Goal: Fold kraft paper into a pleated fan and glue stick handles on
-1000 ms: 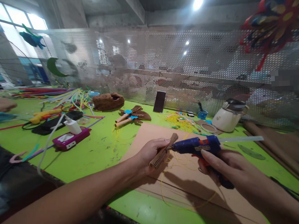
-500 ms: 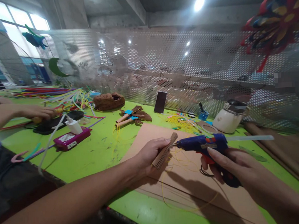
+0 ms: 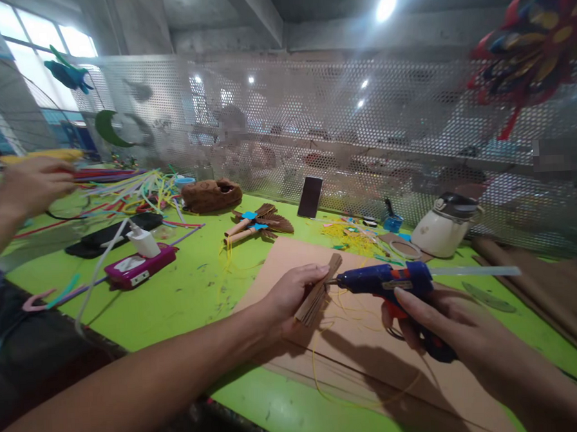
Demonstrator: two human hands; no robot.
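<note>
My left hand pinches a narrow folded strip of brown corrugated cardboard, held at a slant over the tan cardboard sheets. Wrapped round the handle of a blue hot glue gun is my right hand, its fingers by the orange trigger. The gun's nozzle meets the strip near my left fingertips. A clear glue stick juts from the gun's back end. Loose yellow string trails over the sheets below.
Brown fan-shaped pieces with blue stars, a brown pouch, a phone and a white kettle-like container stand at the back. Left are a purple power strip, pipe cleaners and another person's hand.
The glue gun has shifted slightly left, its nozzle further along the strip. My left hand stays nearly still. The other person's hand has risen, lifting a yellow object from the table.
</note>
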